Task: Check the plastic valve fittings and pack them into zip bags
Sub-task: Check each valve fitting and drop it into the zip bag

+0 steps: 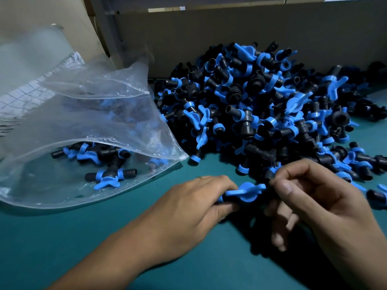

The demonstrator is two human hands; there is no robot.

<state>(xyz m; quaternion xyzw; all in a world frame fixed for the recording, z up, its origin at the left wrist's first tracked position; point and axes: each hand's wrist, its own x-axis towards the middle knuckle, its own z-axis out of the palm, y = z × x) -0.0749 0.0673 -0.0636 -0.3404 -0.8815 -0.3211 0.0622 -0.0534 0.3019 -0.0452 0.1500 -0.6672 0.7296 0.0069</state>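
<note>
One black valve fitting with a blue butterfly handle (245,192) is held between both hands just above the teal table. My left hand (194,208) grips its left end with curled fingers and thumb. My right hand (314,201) pinches its right end, fingers curled. Behind them lies a big heap of black and blue valve fittings (261,105). To the left a clear zip bag (88,126) lies open toward me, with several fittings (104,162) inside it.
The teal table top (62,243) stretches in front and left of my hands. A brown cardboard wall (230,28) stands behind the heap. More clear bags (27,63) lean at the far left. Stray fittings (377,195) lie at the right edge.
</note>
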